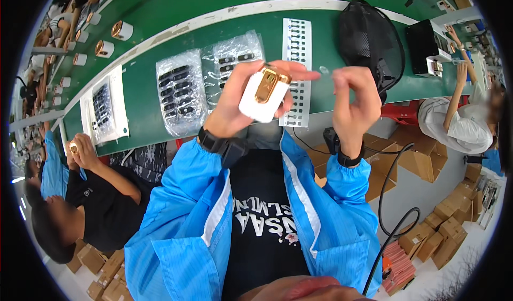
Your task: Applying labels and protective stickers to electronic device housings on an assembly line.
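My left hand (231, 99) is wrapped round a small white device with a gold top and gold front panel (259, 99), held tilted above the near edge of the green table. Its index finger stretches toward my right hand. My right hand (357, 95) is raised to the right of the device, apart from it, with thumb and fingers curled into a pinch. Whatever the pinch holds, if anything, is too small to make out. Beneath and behind the hands lies a white sheet (296, 36) with rows of small dark pieces.
Clear plastic packs of black parts (181, 92) lie left on the table (144, 49). A black mesh bag (368, 39) and a black machine (425, 49) stand right. More white-and-gold devices (123, 30) line the far strip. Co-workers sit at both sides; cardboard boxes (422, 156) stand on the floor.
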The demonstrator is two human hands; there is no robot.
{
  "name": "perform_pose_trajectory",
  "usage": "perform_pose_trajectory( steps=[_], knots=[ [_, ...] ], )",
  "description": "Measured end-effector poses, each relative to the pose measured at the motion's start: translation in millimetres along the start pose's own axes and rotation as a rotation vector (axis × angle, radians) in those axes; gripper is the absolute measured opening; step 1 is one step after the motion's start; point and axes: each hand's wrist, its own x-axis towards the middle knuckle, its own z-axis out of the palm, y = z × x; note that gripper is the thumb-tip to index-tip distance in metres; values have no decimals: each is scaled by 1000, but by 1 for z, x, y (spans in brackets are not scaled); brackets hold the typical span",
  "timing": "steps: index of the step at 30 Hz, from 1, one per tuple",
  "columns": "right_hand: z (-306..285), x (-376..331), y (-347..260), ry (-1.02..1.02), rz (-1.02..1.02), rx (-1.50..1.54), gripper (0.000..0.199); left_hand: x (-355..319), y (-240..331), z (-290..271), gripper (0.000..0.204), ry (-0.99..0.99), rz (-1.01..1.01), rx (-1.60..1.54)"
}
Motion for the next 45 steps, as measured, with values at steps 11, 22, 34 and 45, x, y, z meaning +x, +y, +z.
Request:
perform_pose_trajectory(
  steps=[11,22,34,45],
  knots=[
    [-2,-15,-32,-341,-347,-330,37,-46,-5,-11,81,-75,31,-206],
    [32,-39,-47,-183,128,-3,13,-68,0,-12,82,52,181,-32],
    [87,-61,-60,-193,708,437,17,-87,-4,-38,72,66,285,114],
    [78,-43,-73,-266,721,328,13,-92,-2,-39,81,210,197,300]
  ],
)
